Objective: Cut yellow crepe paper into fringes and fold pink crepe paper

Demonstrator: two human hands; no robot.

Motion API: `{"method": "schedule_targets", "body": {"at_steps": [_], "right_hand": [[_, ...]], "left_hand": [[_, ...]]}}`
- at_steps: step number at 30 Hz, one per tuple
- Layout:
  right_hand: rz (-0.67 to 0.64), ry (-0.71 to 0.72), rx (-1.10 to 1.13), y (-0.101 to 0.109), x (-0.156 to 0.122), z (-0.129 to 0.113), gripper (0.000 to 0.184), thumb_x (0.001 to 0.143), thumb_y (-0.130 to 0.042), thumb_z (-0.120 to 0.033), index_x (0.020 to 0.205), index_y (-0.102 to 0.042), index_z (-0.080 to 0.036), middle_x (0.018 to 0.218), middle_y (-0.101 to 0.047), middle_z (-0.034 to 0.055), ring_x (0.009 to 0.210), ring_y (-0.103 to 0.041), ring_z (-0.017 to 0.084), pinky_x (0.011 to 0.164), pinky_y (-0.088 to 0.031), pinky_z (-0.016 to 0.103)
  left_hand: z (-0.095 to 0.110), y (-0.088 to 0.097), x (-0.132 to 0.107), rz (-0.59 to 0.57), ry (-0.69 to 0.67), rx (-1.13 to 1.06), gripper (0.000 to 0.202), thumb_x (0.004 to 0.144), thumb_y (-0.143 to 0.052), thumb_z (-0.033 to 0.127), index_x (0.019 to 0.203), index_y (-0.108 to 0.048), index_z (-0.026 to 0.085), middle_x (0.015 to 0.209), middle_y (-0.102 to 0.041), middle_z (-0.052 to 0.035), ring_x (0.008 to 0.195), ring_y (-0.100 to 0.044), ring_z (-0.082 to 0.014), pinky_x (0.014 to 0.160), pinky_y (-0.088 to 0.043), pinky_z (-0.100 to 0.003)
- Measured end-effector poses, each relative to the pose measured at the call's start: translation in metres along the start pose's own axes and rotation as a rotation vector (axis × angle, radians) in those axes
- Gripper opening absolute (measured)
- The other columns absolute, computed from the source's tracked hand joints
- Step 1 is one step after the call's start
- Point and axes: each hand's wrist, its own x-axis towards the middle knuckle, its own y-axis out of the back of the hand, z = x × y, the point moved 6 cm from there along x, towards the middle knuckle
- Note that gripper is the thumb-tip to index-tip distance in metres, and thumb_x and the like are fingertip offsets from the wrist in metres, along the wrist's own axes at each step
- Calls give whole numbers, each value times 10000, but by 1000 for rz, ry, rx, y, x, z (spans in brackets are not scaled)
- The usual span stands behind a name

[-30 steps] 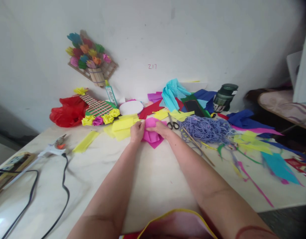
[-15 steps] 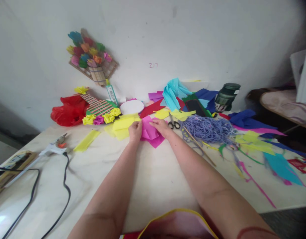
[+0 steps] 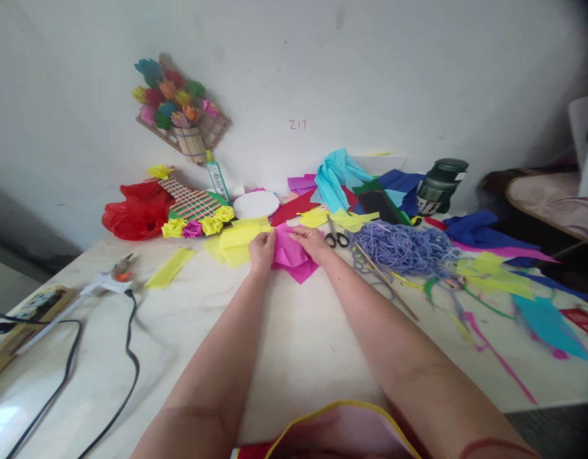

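A bright pink sheet of crepe paper (image 3: 296, 261) hangs between both my hands over the middle of the table, its lower corner pointing toward me. My left hand (image 3: 262, 250) pinches its left edge between thumb and fingers. On the other side my right hand (image 3: 311, 243) grips the upper right part, thumb and fingertips pressed together on it. Yellow crepe paper (image 3: 236, 243) lies just left of my left hand. Scissors with black handles (image 3: 337, 240) rest right beside my right hand.
A glue gun (image 3: 116, 277) with its cable and a power strip (image 3: 33, 312) occupy the left. A bundle of purple yarn (image 3: 403, 247), a wooden stick (image 3: 389, 284) and paper scraps cover the right. Along the wall stand a decorated guitar shape (image 3: 193, 203) and a dark green jar (image 3: 441, 186).
The view has shifted slightly, so everything sits a little further right. Both hands keep their hold on the pink crepe paper, which has barely moved.
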Motion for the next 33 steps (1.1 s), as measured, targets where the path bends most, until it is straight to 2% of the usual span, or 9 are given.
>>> {"method": "schedule_targets", "body": {"at_steps": [4,9,16,20,33], "right_hand": [[28,34,-53,2,-1,-4,294,660,-638,-276,939,-681,-195,987,-671,32,915,-594,172,868,-427,327],[-70,71,-30,-5,-6,-12,288,690,-610,-259,968,-672,-214,1029,-657,21,944,-588,169,875,-423,319],[-78,63,-32,-7,-7,-15,339,687,-612,-275,1018,-652,-214,995,-668,14,903,-595,174,837,-439,319],[-86,118,-99,-7,-9,-22,289,714,-558,-209,978,-672,-234,1010,-664,7,945,-582,166,879,-412,311],[-90,98,-176,-5,-8,-19,250,675,-539,-169,853,-706,-222,906,-692,17,928,-598,183,879,-410,341]], "left_hand": [[0,1,0,9,6,-29,315,667,-570,454,568,-521,159,502,-481,18,478,-396,-92,446,-304,-212],[-3,2,0,30,30,-69,298,668,-571,422,546,-485,164,492,-459,28,473,-386,-85,453,-313,-208],[-4,-2,-1,-3,71,-167,280,663,-572,413,572,-479,165,500,-459,33,468,-393,-81,443,-318,-205],[-2,-2,-3,4,97,-193,272,654,-576,401,569,-470,165,492,-445,40,456,-382,-76,434,-314,-204],[-4,-2,-3,-14,126,-249,244,649,-571,384,594,-489,160,505,-464,41,466,-398,-76,453,-328,-206]]}}
